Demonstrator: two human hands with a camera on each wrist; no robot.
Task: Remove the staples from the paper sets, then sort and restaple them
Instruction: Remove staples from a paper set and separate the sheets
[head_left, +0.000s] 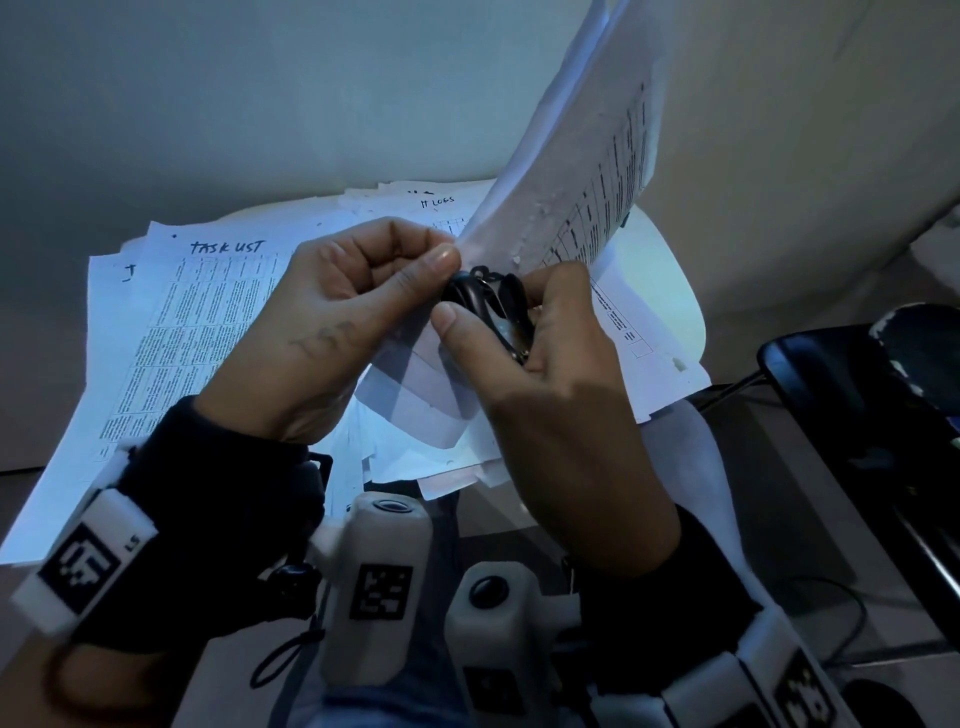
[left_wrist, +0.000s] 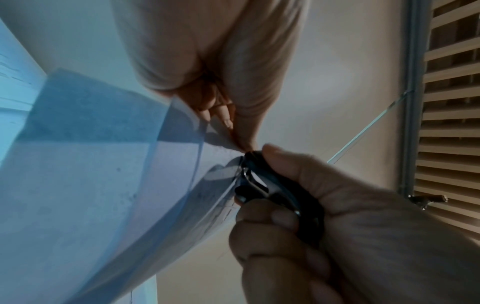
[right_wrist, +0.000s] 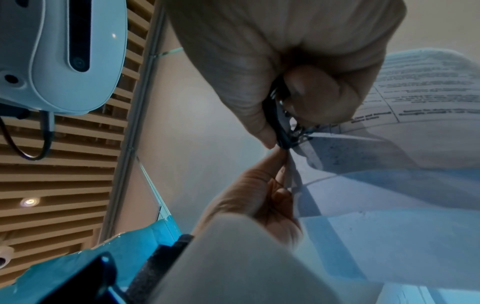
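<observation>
- Left hand (head_left: 332, 306) pinching the corner of the raised paper set (head_left: 576, 171) between thumb and forefinger, remaining fingers curled; sheets fanning upward and to the right of the hands, corner held just beside the tool.
- Right hand (head_left: 550, 374) gripping the black staple remover (head_left: 491, 304), thumb pressing one side and fingers wrapped round the other; claws meeting the pinched corner, seen closest in the left wrist view at the staple remover (left_wrist: 262, 185) and the paper set (left_wrist: 109, 185).
- Staple itself not discernible in any view; probably sitting between the claws, judging from where they are biting.
- Further printed sheets (head_left: 197, 312), headed "TASK LIST" by hand, lying spread below both hands; some loose and overlapping.
- Step in hand, by judgement: extracting a staple from the corner.
- For a clean result: keeping the pinch close to the claws so the paper is staying taut; squeezing slowly and drawing straight out from the sheet, not sideways; easing off if the corner is starting to tear.
- Risk: freed staple dropping among the sheets beneath; worth catching before releasing the squeeze.
</observation>
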